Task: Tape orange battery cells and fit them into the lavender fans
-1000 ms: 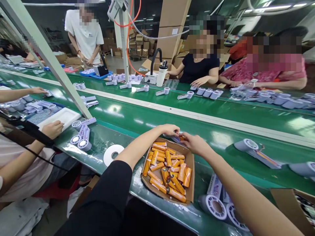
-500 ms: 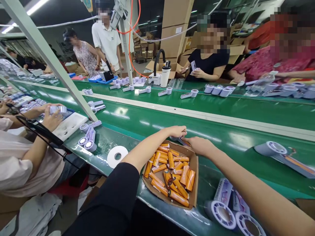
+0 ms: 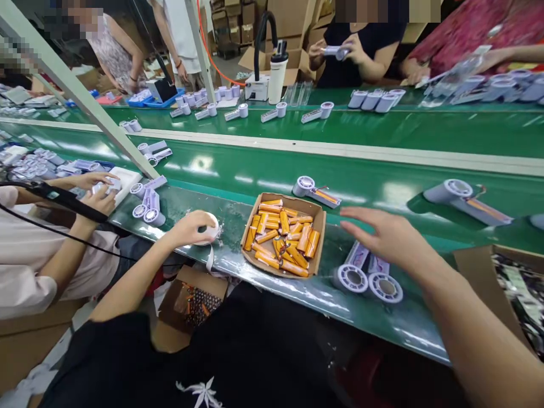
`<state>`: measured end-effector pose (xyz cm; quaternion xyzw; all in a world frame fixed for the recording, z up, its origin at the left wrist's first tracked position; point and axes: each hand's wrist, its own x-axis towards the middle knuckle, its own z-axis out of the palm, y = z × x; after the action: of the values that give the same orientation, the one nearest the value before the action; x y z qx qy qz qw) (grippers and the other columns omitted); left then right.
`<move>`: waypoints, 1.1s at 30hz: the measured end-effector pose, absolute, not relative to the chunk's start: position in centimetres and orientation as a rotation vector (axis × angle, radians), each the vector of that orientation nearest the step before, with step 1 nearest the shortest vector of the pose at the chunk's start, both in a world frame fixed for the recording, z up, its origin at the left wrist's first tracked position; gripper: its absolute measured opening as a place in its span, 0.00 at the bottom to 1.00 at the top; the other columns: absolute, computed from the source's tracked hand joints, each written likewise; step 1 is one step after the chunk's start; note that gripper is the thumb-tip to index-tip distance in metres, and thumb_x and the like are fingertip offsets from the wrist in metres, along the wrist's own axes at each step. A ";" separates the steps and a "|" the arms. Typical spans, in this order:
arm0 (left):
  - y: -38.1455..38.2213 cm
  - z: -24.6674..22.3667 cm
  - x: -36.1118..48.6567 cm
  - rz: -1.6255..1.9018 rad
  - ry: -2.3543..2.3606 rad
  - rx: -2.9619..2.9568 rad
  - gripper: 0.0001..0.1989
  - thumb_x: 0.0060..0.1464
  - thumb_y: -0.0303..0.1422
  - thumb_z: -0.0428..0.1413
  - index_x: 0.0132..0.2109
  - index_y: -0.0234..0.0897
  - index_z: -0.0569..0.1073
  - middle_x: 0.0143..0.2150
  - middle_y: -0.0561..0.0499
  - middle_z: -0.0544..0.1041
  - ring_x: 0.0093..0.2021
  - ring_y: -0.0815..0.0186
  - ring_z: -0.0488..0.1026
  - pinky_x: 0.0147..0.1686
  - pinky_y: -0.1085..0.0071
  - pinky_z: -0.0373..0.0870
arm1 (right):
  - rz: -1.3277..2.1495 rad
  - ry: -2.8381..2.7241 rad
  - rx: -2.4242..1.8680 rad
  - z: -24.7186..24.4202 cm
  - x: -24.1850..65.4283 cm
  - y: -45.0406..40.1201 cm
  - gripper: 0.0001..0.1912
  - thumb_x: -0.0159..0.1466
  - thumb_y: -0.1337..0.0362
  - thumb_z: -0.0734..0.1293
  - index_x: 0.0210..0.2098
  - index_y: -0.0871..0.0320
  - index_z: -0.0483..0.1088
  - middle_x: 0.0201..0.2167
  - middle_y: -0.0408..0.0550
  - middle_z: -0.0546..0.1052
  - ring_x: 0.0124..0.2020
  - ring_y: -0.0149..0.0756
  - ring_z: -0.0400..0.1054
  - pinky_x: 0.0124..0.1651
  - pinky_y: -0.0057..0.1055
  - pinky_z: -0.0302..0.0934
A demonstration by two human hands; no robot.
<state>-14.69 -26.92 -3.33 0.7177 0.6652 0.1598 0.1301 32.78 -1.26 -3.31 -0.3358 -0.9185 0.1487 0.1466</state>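
Observation:
My left hand [image 3: 190, 228] is closed on the roll of white tape [image 3: 211, 228] on the bench, its fingers curled over the roll. A loose strip of tape hangs over the bench's near edge. My right hand [image 3: 385, 235] is open and holds nothing, its fingers stretched out to the left. Just below it lie two lavender handheld fan housings [image 3: 352, 277], their handles partly under the hand. Between my hands stands a shallow cardboard box [image 3: 322, 238] of orange wrapped batteries [image 3: 283, 224]. Beyond it, a fan housing [image 3: 306, 186] with an orange battery in its handle rests on the green belt.
Another fan housing [image 3: 450, 194] lies on the belt [image 3: 378, 170] at right. An open carton [image 3: 471, 266] of small parts stands at the right edge. Another carton [image 3: 170, 326] sits below the bench. A co-worker's hands [image 3: 100, 190] work at left, near several fan housings [image 3: 148, 204].
Both hands have left the fan housing beyond the box, which now lies on the belt. My left hand moved left onto the tape roll; my right hand moved right and opened.

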 end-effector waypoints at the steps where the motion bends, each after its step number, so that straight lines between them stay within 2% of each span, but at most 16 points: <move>1: -29.6 -4.1 -16.2 0.356 2.006 2.096 0.20 0.59 0.49 0.66 0.51 0.43 0.83 0.59 0.43 0.85 0.63 0.50 0.76 0.66 0.52 0.72 | 0.541 -2.578 -0.950 -3.1 33.8 -3.8 0.22 0.74 0.48 0.64 0.57 0.50 0.83 0.59 0.54 0.85 0.62 0.55 0.79 0.67 0.53 0.73; 4: -33.6 -6.3 -17.5 0.182 2.161 2.170 0.20 0.60 0.44 0.64 0.55 0.40 0.82 0.69 0.40 0.78 0.70 0.44 0.69 0.69 0.48 0.70 | 0.836 -2.457 -0.915 -2.5 33.5 -11.3 0.20 0.73 0.46 0.66 0.51 0.47 0.85 0.55 0.53 0.87 0.58 0.54 0.82 0.62 0.51 0.76; 7: -33.6 -6.5 -14.4 0.322 2.249 2.313 0.18 0.62 0.41 0.63 0.54 0.36 0.81 0.64 0.36 0.81 0.67 0.41 0.70 0.68 0.45 0.71 | 1.178 -2.327 -0.876 -2.6 28.6 -17.4 0.22 0.73 0.46 0.67 0.56 0.50 0.83 0.47 0.54 0.88 0.42 0.47 0.85 0.45 0.41 0.79; 9: -33.1 -5.4 -11.3 0.537 2.239 2.445 0.19 0.62 0.42 0.65 0.56 0.37 0.80 0.59 0.36 0.82 0.68 0.40 0.70 0.69 0.42 0.70 | 1.495 -2.290 -0.780 -3.1 24.4 -20.4 0.33 0.68 0.44 0.73 0.66 0.53 0.76 0.37 0.48 0.88 0.29 0.40 0.81 0.35 0.34 0.75; 10: -32.9 -4.8 -9.9 0.634 2.195 2.511 0.19 0.63 0.40 0.65 0.57 0.38 0.79 0.58 0.37 0.83 0.69 0.40 0.68 0.70 0.40 0.69 | 1.618 -2.282 -0.710 -3.4 22.5 -21.7 0.35 0.67 0.43 0.75 0.67 0.55 0.75 0.32 0.45 0.86 0.26 0.38 0.78 0.33 0.32 0.72; 11: -32.9 -4.1 -8.9 0.705 2.137 2.566 0.18 0.63 0.38 0.65 0.58 0.39 0.79 0.57 0.38 0.82 0.71 0.41 0.67 0.71 0.39 0.68 | 1.686 -2.279 -0.632 -3.9 20.8 -22.9 0.32 0.68 0.43 0.73 0.63 0.57 0.78 0.28 0.43 0.84 0.24 0.35 0.75 0.32 0.30 0.69; 13: -33.0 -3.0 -8.0 0.783 2.044 2.623 0.18 0.64 0.30 0.62 0.59 0.42 0.78 0.58 0.41 0.82 0.74 0.42 0.65 0.73 0.37 0.66 | 1.649 -2.334 -0.463 -5.1 18.4 -24.9 0.23 0.75 0.46 0.67 0.46 0.58 0.84 0.22 0.42 0.79 0.23 0.32 0.70 0.31 0.28 0.62; 15: -33.2 -2.7 -8.5 0.869 2.039 2.596 0.20 0.63 0.26 0.60 0.61 0.45 0.76 0.59 0.43 0.82 0.74 0.43 0.66 0.72 0.37 0.67 | 1.448 -2.515 -0.343 -6.2 17.3 -26.0 0.25 0.79 0.52 0.62 0.33 0.58 0.82 0.22 0.44 0.78 0.23 0.31 0.68 0.31 0.28 0.57; 17: -33.7 -3.2 -9.7 1.011 2.101 2.499 0.21 0.63 0.26 0.61 0.62 0.44 0.74 0.59 0.42 0.80 0.72 0.44 0.69 0.69 0.38 0.72 | 1.220 -2.776 -0.291 -6.7 17.1 -25.7 0.21 0.77 0.51 0.67 0.34 0.57 0.84 0.23 0.45 0.80 0.24 0.33 0.70 0.31 0.29 0.56; 19: -34.1 -4.3 -10.6 1.149 2.174 2.403 0.22 0.62 0.28 0.63 0.62 0.44 0.73 0.59 0.42 0.80 0.70 0.43 0.71 0.67 0.40 0.74 | 1.041 -2.920 -0.357 -6.1 17.1 -23.5 0.18 0.73 0.47 0.71 0.41 0.54 0.86 0.28 0.47 0.84 0.28 0.38 0.75 0.33 0.30 0.59; 21: -34.5 -5.6 -10.6 1.231 2.224 2.331 0.22 0.62 0.30 0.65 0.62 0.44 0.73 0.58 0.42 0.79 0.69 0.43 0.72 0.66 0.40 0.75 | 0.879 -2.869 -0.564 -4.6 16.8 -19.8 0.19 0.76 0.47 0.68 0.50 0.52 0.85 0.37 0.50 0.87 0.37 0.42 0.81 0.39 0.31 0.66; 23: -34.6 -6.8 -10.1 1.269 2.237 2.268 0.23 0.63 0.32 0.65 0.63 0.44 0.73 0.58 0.41 0.79 0.68 0.43 0.72 0.66 0.40 0.74 | 0.653 -2.750 -0.822 -3.0 16.2 -15.4 0.18 0.80 0.57 0.62 0.59 0.53 0.81 0.50 0.53 0.87 0.49 0.45 0.82 0.50 0.35 0.70; 26: -34.3 -8.0 -8.9 1.234 2.218 2.220 0.23 0.63 0.34 0.66 0.63 0.44 0.74 0.58 0.41 0.80 0.67 0.43 0.73 0.66 0.40 0.74 | 0.354 -2.815 -0.899 -2.2 15.1 -10.1 0.24 0.77 0.69 0.61 0.70 0.63 0.72 0.63 0.62 0.81 0.64 0.50 0.74 0.65 0.42 0.66; 29: -33.9 -8.3 -8.4 1.133 2.201 2.260 0.22 0.61 0.32 0.66 0.62 0.44 0.75 0.58 0.41 0.81 0.68 0.43 0.71 0.67 0.40 0.72 | 0.247 -2.960 -0.778 -3.2 15.0 -8.1 0.27 0.74 0.70 0.65 0.71 0.68 0.69 0.65 0.66 0.79 0.68 0.52 0.70 0.73 0.48 0.58; 31: -33.8 -8.3 -8.5 1.093 2.191 2.299 0.22 0.61 0.31 0.65 0.61 0.43 0.76 0.57 0.41 0.81 0.68 0.43 0.71 0.67 0.41 0.72 | 0.227 -2.970 -0.846 -4.0 15.8 -8.2 0.25 0.73 0.65 0.69 0.67 0.64 0.75 0.63 0.65 0.79 0.66 0.56 0.69 0.72 0.54 0.57; 33: -34.0 -8.2 -8.6 1.073 2.190 2.339 0.20 0.61 0.31 0.65 0.59 0.43 0.77 0.56 0.41 0.82 0.66 0.43 0.71 0.67 0.42 0.71 | 0.248 -2.929 -0.968 -4.2 16.9 -8.6 0.20 0.71 0.58 0.74 0.59 0.60 0.81 0.61 0.65 0.80 0.64 0.61 0.69 0.68 0.58 0.61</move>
<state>-8.63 -33.96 -8.19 0.6872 0.6436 0.3153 -0.1185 16.90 -8.65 -4.24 -0.3127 -0.9462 0.0801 0.0236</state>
